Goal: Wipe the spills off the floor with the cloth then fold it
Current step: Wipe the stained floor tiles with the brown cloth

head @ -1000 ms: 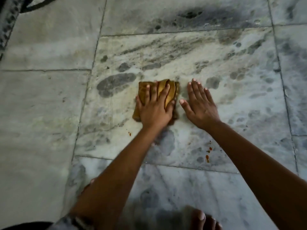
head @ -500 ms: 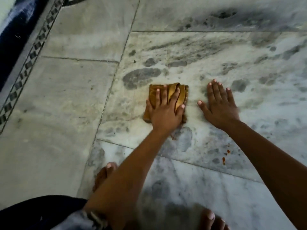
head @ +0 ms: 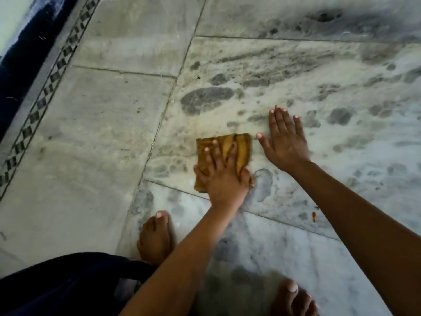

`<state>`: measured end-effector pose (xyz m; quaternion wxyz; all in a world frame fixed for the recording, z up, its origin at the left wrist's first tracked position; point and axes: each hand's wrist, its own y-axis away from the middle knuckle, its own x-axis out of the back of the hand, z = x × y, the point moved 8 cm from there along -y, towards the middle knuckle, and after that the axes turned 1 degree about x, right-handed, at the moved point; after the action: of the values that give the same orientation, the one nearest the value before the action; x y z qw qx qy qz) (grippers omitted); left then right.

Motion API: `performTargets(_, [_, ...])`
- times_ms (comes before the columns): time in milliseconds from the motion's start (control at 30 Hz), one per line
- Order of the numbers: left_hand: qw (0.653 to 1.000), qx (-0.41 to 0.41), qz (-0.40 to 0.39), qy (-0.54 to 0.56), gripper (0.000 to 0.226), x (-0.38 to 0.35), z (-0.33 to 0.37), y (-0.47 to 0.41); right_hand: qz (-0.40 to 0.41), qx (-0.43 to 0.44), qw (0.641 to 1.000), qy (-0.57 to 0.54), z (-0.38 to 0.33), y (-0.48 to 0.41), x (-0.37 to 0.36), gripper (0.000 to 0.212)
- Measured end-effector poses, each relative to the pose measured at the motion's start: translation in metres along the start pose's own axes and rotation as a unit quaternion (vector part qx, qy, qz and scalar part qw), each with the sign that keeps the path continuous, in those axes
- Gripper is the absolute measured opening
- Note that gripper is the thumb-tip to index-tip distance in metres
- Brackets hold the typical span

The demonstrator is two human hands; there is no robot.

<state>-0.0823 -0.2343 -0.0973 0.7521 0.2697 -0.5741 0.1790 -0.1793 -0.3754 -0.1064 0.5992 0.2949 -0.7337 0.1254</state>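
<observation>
A folded yellow-brown cloth (head: 243,147) lies flat on the grey marble floor (head: 95,137). My left hand (head: 224,176) presses down on it, fingers spread over its near half, palm covering its lower right corner. My right hand (head: 284,139) lies flat on the bare floor just right of the cloth, fingers apart and holding nothing. A small orange-red spill (head: 314,216) sits on the floor further right and nearer, beside my right forearm.
My bare left foot (head: 155,238) stands near the tile joint, below the cloth, and my right foot (head: 293,299) is at the bottom edge. Dark clothing (head: 57,286) fills the lower left. A patterned border strip (head: 43,94) and dark wall base run along the far left.
The view has swung left and down, showing my feet and the floor border. My left hand has drawn the cloth nearer, toward the tile joint. My right hand stays flat beside it.
</observation>
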Motion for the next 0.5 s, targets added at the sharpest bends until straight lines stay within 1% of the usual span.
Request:
performTargets(67, [0.999, -0.033, -0.024, -0.016, 0.064, 0.002, 0.005, -0.019, 0.003, 0.001, 1.000, -0.008, -0.007, -0.008, 0.000, 0.080])
performTargets(133, [0.998, -0.054, -0.021, -0.021, 0.062, 0.013, -0.009, -0.046, -0.002, 0.004, 1.000, -0.002, -0.007, -0.014, -0.001, 0.080])
performTargets(167, [0.998, -0.052, -0.017, -0.020, 0.061, 0.020, -0.025, -0.059, -0.007, 0.006, 1.000, 0.000, -0.009, -0.017, -0.002, 0.080])
performTargets(233, [1.000, -0.017, 0.001, -0.011, 0.058, 0.033, -0.063, -0.077, -0.014, 0.012, 1.000, 0.005, -0.013, -0.021, -0.006, 0.080])
performTargets(300, [0.999, 0.050, 0.021, 0.004, 0.058, 0.042, -0.104, -0.075, -0.017, 0.015, 1.000, 0.004, -0.017, -0.022, -0.009, 0.080])
performTargets(367, [0.992, 0.126, 0.029, 0.012, 0.059, 0.041, -0.128, -0.051, -0.012, 0.013, 1.000, 0.006, -0.018, -0.021, -0.011, 0.080])
performTargets(433, [0.986, 0.162, 0.016, 0.016, 0.062, 0.030, -0.122, -0.018, -0.002, 0.012, 1.000, 0.011, -0.018, -0.020, -0.011, 0.079])
performTargets(500, [0.991, 0.134, -0.004, 0.024, 0.068, 0.015, -0.091, 0.004, 0.004, 0.009, 1.000, 0.020, -0.019, -0.019, -0.010, 0.078])
